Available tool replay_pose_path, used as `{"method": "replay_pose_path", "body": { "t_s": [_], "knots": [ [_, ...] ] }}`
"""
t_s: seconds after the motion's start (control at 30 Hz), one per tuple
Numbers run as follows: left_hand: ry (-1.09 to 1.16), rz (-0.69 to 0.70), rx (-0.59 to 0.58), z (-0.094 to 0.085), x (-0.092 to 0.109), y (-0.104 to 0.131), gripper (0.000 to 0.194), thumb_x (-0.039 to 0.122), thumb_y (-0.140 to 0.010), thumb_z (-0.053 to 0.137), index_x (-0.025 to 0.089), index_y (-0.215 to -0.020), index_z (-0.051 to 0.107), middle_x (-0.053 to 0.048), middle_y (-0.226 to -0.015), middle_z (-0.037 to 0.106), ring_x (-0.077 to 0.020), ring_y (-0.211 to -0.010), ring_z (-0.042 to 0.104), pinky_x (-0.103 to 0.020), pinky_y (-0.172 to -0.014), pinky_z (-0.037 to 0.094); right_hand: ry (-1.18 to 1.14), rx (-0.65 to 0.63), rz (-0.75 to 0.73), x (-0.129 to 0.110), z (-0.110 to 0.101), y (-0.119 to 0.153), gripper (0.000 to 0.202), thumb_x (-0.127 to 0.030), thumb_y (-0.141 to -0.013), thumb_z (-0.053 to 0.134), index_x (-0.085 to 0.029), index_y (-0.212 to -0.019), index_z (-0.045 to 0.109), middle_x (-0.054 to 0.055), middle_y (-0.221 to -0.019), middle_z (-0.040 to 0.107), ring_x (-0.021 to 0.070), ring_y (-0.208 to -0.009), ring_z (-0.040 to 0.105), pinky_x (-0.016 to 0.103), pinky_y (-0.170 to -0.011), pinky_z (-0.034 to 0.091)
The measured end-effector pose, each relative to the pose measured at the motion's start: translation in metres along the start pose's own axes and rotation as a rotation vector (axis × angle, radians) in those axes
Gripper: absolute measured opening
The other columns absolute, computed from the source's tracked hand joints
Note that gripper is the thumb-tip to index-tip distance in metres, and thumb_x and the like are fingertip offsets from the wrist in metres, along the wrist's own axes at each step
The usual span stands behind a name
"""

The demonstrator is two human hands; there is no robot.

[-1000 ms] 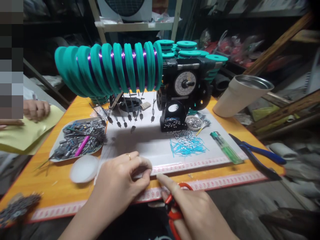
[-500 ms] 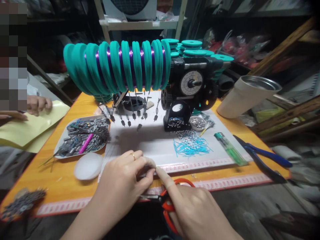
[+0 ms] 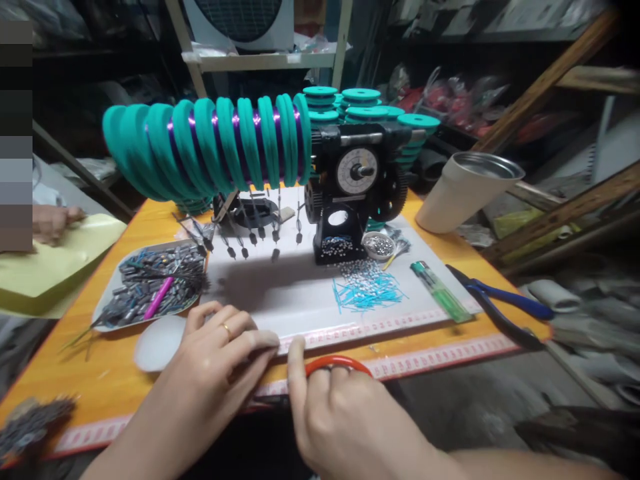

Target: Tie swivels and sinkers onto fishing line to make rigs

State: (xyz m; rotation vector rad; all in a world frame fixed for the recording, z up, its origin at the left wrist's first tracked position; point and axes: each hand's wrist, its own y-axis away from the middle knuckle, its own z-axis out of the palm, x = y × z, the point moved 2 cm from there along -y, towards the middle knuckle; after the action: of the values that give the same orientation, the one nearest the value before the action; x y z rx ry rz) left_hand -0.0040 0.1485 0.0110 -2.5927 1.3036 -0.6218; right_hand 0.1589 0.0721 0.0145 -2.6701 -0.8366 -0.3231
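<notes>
My right hand [image 3: 335, 407] has its fingers through the red handle of a pair of scissors [image 3: 340, 361]. Its index finger stretches forward to the edge of the white board [image 3: 265, 293]. The scissor blades lie low, partly hidden under my hands. To the left, my left hand [image 3: 215, 353], with a ring on it, is closed, thumb and index finger together at the board's edge by a pink measuring tape [image 3: 345, 333]. Anything pinched there is too small to make out. Beyond stands a winder with teal spools [image 3: 225, 147] of purple line, dark weighted pieces hanging below.
A tray [image 3: 97, 323] of grey sinkers sits left, near a white lid [image 3: 160, 343]. Blue sticks [image 3: 370, 297], a green lighter [image 3: 440, 291] and blue-handled pliers [image 3: 515, 300] lie right. A tumbler [image 3: 465, 193] stands behind. Another person's hand [image 3: 55, 223] rests on yellow paper.
My left hand has drawn back leftward, leaving a small gap between its fingertips and my right index finger. The scissors have turned, their blades now less visible. The view has shifted slightly.
</notes>
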Motion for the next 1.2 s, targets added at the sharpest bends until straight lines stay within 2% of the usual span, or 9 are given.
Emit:
{"method": "replay_pose_path", "body": {
  "t_s": [0.1,0.2,0.3,0.43,0.57,0.7,0.87,1.2],
  "knots": [
    [0.002,0.023,0.025,0.001,-0.002,0.002,0.018,0.013,-0.093,0.056,0.025,-0.104,0.062,0.002,-0.084,0.065,-0.0178,-0.078,0.057,-0.039,-0.088,0.032,0.017,-0.020,0.024,-0.009,0.004,-0.005,0.040,-0.011,-0.087,0.046,0.012,-0.115,0.065,0.005,-0.047,0.056,0.0166,-0.033,0.048,0.025,-0.029,0.033],
    [-0.019,0.051,0.007,0.003,-0.004,0.001,0.021,0.014,-0.093,0.056,0.027,-0.109,0.060,0.002,-0.086,0.067,-0.0185,-0.078,0.058,-0.040,-0.090,0.031,0.024,0.013,0.091,-0.021,0.014,-0.009,0.044,-0.016,-0.088,0.044,0.012,-0.115,0.065,0.008,-0.047,0.058,0.0185,-0.028,0.044,0.028,-0.024,0.031],
    [-0.050,0.096,-0.002,0.002,-0.004,-0.001,0.020,0.016,-0.093,0.055,0.027,-0.109,0.059,0.002,-0.085,0.068,-0.0191,-0.078,0.059,-0.040,-0.092,0.030,0.040,0.076,0.185,-0.032,0.025,-0.011,0.046,-0.019,-0.086,0.042,0.011,-0.110,0.067,0.010,-0.044,0.058,0.0219,-0.024,0.042,0.031,-0.021,0.029],
    [-0.063,0.076,-0.015,0.001,-0.004,-0.004,0.016,0.017,-0.093,0.055,0.026,-0.105,0.057,0.002,-0.084,0.068,-0.0194,-0.077,0.058,-0.040,-0.092,0.030,0.040,0.130,0.250,-0.035,0.030,-0.010,0.048,-0.019,-0.079,0.044,0.011,-0.109,0.068,0.010,-0.041,0.057,0.0244,-0.023,0.042,0.034,-0.020,0.029],
    [-0.049,0.028,-0.014,0.001,0.000,-0.002,0.013,0.016,-0.092,0.056,0.025,-0.101,0.057,0.003,-0.081,0.065,-0.0183,-0.075,0.057,-0.039,-0.090,0.030,0.019,0.079,0.148,-0.023,0.021,-0.004,0.047,-0.018,-0.083,0.047,0.012,-0.114,0.066,0.006,-0.043,0.054,0.0203,-0.027,0.044,0.029,-0.023,0.031],
    [-0.025,-0.010,-0.003,0.001,0.004,-0.001,0.013,0.012,-0.091,0.056,0.024,-0.099,0.056,0.004,-0.078,0.062,-0.0166,-0.073,0.056,-0.037,-0.087,0.031,0.026,0.036,0.045,-0.011,0.011,0.002,0.045,-0.009,-0.084,0.045,0.013,-0.118,0.064,0.003,-0.046,0.052,0.0166,-0.032,0.047,0.024,-0.028,0.033],
    [-0.032,-0.027,0.026,0.004,0.007,-0.002,0.015,0.008,-0.092,0.053,0.022,-0.096,0.056,0.004,-0.075,0.061,-0.0151,-0.072,0.056,-0.037,-0.086,0.031,0.059,0.027,0.013,-0.007,0.009,0.003,0.047,-0.005,-0.080,0.044,0.011,-0.119,0.065,0.002,-0.047,0.051,0.0162,-0.033,0.048,0.023,-0.030,0.036],
    [-0.052,-0.057,0.073,0.005,0.009,-0.002,0.015,0.007,-0.090,0.055,0.021,-0.087,0.059,0.004,-0.072,0.065,-0.0160,-0.070,0.058,-0.039,-0.086,0.031,-0.007,0.022,0.019,-0.001,0.012,0.009,0.045,-0.009,-0.085,0.046,0.009,-0.123,0.062,0.003,-0.051,0.055,0.0172,-0.039,0.051,0.027,-0.036,0.032]
  ]
}}
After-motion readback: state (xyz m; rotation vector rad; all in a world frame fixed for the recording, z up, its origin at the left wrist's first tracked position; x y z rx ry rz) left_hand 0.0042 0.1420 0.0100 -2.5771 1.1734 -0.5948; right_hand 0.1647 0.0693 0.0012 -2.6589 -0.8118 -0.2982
